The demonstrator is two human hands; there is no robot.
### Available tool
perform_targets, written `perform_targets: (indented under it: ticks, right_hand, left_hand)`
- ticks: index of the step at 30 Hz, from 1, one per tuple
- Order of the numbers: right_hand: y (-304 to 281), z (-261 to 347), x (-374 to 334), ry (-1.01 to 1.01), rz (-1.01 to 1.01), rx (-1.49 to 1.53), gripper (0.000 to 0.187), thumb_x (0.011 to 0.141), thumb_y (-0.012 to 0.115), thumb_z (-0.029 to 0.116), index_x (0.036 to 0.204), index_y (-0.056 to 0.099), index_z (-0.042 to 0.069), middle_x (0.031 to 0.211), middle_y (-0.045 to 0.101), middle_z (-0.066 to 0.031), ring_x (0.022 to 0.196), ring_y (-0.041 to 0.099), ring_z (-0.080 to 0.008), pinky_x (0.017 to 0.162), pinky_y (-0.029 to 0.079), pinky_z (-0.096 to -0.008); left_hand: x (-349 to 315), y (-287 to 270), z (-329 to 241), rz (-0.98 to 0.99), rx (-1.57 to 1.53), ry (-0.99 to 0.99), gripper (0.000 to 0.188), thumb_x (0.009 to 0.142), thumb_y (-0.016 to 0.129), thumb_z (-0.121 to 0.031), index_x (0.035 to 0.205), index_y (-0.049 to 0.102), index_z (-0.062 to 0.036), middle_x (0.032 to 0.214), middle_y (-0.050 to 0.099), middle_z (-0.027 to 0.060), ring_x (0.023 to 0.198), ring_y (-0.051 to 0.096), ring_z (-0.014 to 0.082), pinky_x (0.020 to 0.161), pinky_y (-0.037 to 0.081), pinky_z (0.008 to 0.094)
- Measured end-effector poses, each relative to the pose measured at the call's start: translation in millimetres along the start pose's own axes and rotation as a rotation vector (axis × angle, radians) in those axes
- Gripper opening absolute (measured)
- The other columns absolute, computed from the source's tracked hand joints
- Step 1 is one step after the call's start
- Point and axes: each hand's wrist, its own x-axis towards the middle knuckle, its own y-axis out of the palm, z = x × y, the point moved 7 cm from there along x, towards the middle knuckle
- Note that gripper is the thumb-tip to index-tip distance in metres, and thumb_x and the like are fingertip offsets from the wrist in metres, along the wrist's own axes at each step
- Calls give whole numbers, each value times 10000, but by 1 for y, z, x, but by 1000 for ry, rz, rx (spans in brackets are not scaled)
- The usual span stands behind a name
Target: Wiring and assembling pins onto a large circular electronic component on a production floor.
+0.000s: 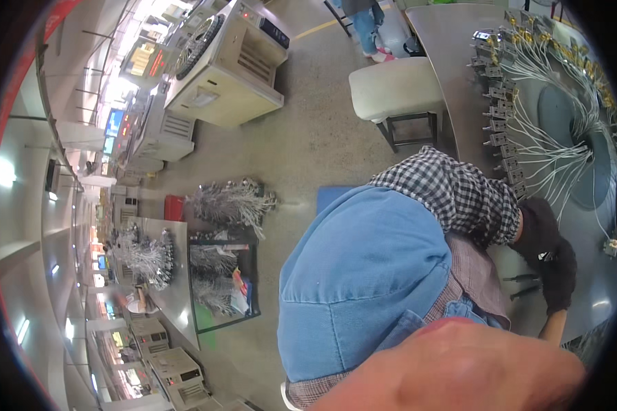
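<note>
Wired connectors (pixel 502 109) on table (pixel 452 61)

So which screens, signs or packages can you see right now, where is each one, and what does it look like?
Machine display panel: upper left, on a beige machine, dark rectangle glowing orange-red.
Blue screens: left, farther down the machine row, small bright blue rectangles.
Small lit screen: far left, mid-height, bluish.
Colourful packets: in a dark tray left of centre, red and white.

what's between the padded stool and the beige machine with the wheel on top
Only bare concrete floor lies between the padded stool and the beige machine; nothing stands on that stretch. It shows in the head view.
</note>
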Motion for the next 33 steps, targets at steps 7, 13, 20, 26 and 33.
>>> perform_targets:
  ticks: [7,13,20,26,33]
  right_hand:
    - [-2,6,-3,86,-25,416,407,753,658,-13,1140,543,43,974,607,-55,923,540,-131,779,440,-285]
    - [3,-19,-33,136,18,422,719,809,694,57,1439,348,59,1320,529,-115,1240,498,-194,991,438,-316]
    - [11,-41,-30,-41,-96,-34,763,787,725,102,1442,339,38,1375,492,-162,1222,524,-260,985,440,-327]
    - [5,-55,-7,6,33,53,622,808,691,118,1363,434,10,1290,565,-150,1186,548,-264,980,440,-351]
    - [9,-66,-3,230,118,125,613,796,705,119,1345,457,5,1267,571,-140,1189,533,-225,1003,415,-335]
  left_hand:
    - [39,50,14,336,64,-93,560,734,643,-603,1036,687,-132,804,692,116,796,664,345,732,501,536]
    - [25,48,9,310,-37,-5,732,685,688,-578,1210,599,-76,895,690,137,878,645,359,776,473,587]
    - [16,31,7,249,0,-74,714,745,631,-623,1259,552,-135,997,684,139,925,658,335,810,491,504]
    - [18,28,4,255,-72,-15,712,720,662,-581,1194,595,-54,973,688,133,903,651,349,757,475,575]
    - [20,39,3,169,-82,31,694,716,673,-581,1131,610,-28,925,688,125,871,655,323,776,479,545]
